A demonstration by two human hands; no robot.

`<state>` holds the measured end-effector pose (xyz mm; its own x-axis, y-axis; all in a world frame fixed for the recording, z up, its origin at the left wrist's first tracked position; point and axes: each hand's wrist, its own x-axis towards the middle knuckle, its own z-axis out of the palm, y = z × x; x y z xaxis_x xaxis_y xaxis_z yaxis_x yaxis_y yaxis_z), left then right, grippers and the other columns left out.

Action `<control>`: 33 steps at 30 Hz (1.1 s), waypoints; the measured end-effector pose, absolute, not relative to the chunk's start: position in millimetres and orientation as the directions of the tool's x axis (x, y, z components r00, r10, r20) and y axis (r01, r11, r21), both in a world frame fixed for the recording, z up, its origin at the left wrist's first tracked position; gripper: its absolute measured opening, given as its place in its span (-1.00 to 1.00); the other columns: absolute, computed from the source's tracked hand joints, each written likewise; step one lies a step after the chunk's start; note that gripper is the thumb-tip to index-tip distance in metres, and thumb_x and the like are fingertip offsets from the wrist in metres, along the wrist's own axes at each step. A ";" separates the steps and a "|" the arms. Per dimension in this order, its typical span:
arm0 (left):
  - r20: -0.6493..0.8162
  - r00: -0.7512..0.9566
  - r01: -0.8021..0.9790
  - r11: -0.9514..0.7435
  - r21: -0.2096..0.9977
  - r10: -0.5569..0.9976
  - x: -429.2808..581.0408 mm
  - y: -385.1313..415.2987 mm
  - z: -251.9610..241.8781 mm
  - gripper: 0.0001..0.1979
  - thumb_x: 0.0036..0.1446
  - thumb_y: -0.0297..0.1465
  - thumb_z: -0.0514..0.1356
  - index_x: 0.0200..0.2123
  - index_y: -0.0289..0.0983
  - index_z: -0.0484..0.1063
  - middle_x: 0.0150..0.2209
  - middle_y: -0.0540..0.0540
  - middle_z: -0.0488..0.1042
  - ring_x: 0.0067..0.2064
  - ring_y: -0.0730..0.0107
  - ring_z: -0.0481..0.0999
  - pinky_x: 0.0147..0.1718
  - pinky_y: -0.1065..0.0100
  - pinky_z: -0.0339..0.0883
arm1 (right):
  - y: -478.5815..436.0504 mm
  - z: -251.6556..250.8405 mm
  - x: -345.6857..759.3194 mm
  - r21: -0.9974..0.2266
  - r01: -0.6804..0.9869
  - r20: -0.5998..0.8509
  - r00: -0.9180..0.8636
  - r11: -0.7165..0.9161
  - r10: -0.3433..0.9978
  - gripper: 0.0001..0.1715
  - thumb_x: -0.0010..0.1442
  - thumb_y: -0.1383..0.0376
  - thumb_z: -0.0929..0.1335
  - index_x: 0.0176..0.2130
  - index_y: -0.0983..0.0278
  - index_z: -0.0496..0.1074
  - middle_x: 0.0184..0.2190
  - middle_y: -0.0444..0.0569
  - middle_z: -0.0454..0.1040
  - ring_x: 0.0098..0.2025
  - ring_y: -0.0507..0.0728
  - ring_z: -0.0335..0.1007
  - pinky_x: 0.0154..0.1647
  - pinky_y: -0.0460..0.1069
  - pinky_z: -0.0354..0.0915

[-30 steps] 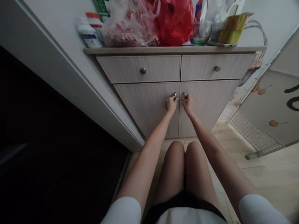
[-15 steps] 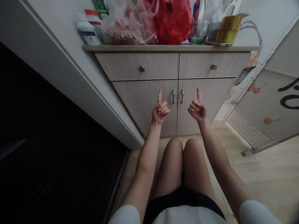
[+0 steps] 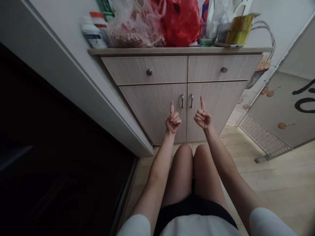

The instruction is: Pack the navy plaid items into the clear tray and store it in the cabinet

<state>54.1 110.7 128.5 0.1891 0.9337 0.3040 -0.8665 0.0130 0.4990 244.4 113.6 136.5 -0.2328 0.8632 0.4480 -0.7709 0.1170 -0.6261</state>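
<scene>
My left hand (image 3: pixel 173 122) is raised above my knees, index finger pointing up and the other fingers curled closed, holding nothing. Mirroring it, my right hand (image 3: pixel 203 118) also points its index finger up, with its remaining fingers folded in and nothing in them. Both palms face me. Behind them stands a pale wood-grain cabinet (image 3: pixel 157 111) with its doors and drawers closed. The left door handle (image 3: pixel 182 101) and the right door handle (image 3: pixel 192 101) lie nearest to the fingertips; I see no grip on either.
On the cabinet top are white bottles (image 3: pixel 94 36), a clear plastic bag (image 3: pixel 137 31), a red bag (image 3: pixel 182 23), a glass (image 3: pixel 208 34) and a yellow packet (image 3: pixel 238 29). At the right is a cherry-patterned panel (image 3: pixel 283 108), at the left a dark doorway (image 3: pixel 61 157).
Both hands have come closer together: the left has shifted right and slightly down, the right has shifted left. The pointing finger shape is unchanged.
</scene>
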 end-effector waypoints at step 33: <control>0.519 -0.275 0.342 -0.422 0.839 0.809 45.8 80.4 93.5 -0.85 0.29 -0.31 0.14 -0.19 -0.24 0.45 -0.30 -0.14 0.58 -0.23 0.29 0.58 -0.10 0.28 0.39 | 67.4 79.1 280.8 -0.810 0.373 0.558 0.251 0.453 0.791 -0.53 0.32 -0.14 0.21 -0.22 0.19 0.32 -0.31 0.02 0.50 -0.24 0.17 0.45 -0.13 0.10 0.34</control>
